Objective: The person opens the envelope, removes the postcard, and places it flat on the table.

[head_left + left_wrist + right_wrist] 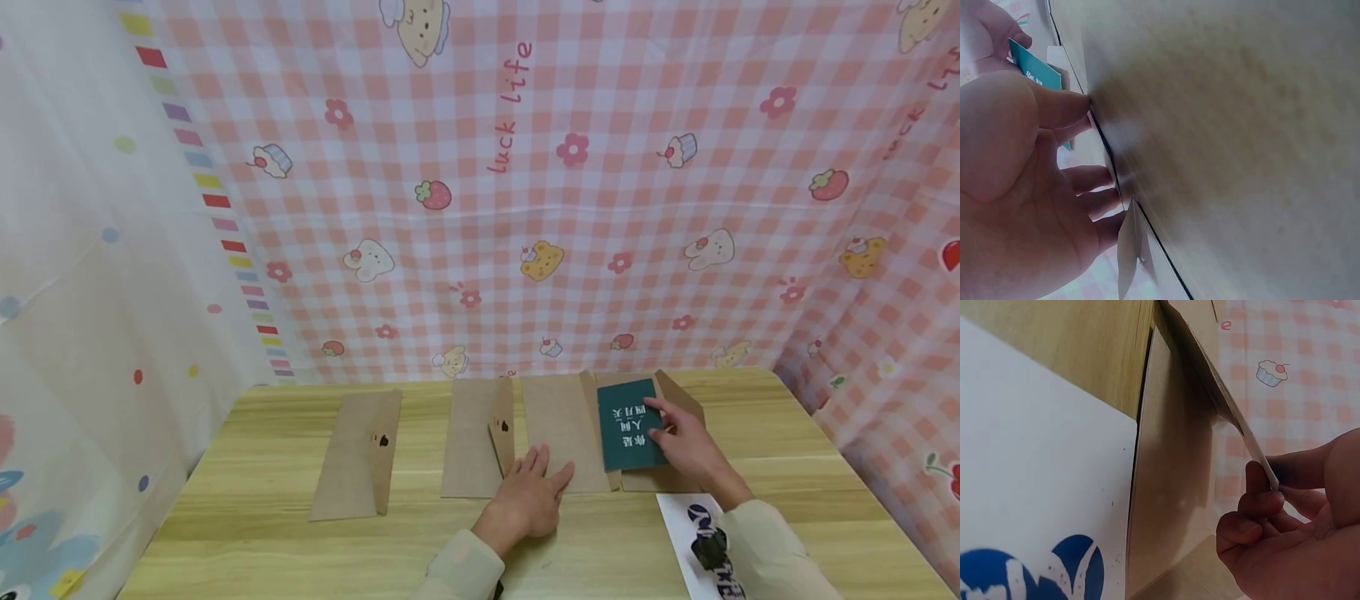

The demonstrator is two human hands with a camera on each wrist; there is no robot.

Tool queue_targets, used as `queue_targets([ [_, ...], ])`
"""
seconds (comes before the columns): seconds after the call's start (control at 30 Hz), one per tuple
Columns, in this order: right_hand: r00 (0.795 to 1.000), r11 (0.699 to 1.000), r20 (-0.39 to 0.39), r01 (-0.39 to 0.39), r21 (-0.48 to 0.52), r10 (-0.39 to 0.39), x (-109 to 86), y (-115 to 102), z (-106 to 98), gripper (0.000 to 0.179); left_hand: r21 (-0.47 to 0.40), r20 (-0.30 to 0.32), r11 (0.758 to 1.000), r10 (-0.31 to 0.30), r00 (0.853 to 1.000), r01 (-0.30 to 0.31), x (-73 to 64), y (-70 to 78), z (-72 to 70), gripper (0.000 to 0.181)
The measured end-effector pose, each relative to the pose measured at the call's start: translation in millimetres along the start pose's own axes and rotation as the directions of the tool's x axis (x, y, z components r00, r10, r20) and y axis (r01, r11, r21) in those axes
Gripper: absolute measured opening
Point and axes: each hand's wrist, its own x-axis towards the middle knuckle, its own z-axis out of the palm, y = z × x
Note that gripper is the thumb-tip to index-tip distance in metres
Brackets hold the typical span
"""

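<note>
One edge of the green card [626, 429] is pinched between the thumb and fingers of the right hand [690, 446], the card sloping over the rightmost envelope [660, 481]. It looks light, fairly stiff and probably smooth, so a side edge should make the surest hold; a hard squeeze might crease it. The left hand [528, 496], fingers spread, rests on the next envelope [555, 433] and grips nothing. That brown paper seems thin and easily bent. A white sheet [678, 525] lies nearer the person on the table [225, 542].
</note>
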Motion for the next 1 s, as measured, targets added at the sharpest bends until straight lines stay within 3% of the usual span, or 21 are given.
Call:
queue_targets([
  [0.33,1.0,1.0,-0.013,-0.012,0.019,0.012,-3.5,1,-2,0.05,-0.003,-0.003,1.0,0.004,1.0,-0.004,-1.0,0.6,-1.6,0.049],
  [1.0,0.998,0.995,0.031,-0.048,0.084,0.046,-18.6,7,-8,0.052,0.0,0.0,1.0,0.0,1.0,0.0,1.6,-0.4,1.7,0.05],
])
